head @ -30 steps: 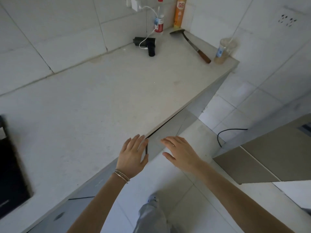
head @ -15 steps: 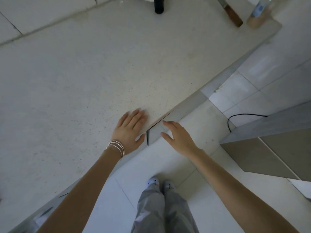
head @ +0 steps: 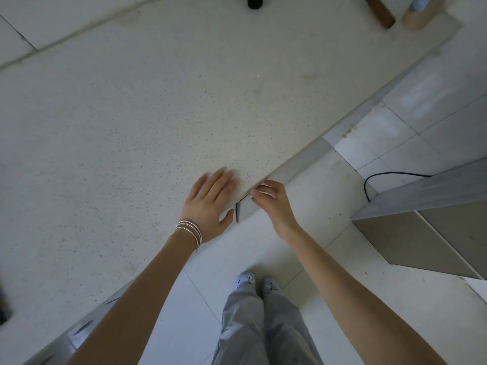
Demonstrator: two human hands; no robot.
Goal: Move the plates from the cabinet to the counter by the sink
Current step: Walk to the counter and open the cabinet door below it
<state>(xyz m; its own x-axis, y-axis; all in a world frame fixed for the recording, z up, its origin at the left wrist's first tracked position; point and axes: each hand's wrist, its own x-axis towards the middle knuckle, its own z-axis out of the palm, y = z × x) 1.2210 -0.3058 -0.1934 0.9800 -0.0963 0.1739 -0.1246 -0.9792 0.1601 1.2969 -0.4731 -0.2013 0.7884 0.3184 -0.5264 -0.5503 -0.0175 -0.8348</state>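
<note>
Two hands meet at the counter's front edge. Left to right: the left hand (head: 210, 206), bangles on its wrist, lies flat with fingers spread on the speckled counter (head: 131, 122), gripping nothing. Just beside it, the right hand (head: 274, 204) curls its fingertips under the counter lip, onto the top edge of a grey cabinet door (head: 246, 209) that stands slightly ajar, its free edge running down below the left thumb. Nearer the door is the right hand, so the pull looks likely to be its job. No plates are visible; presumably they sit inside, below the counter.
</note>
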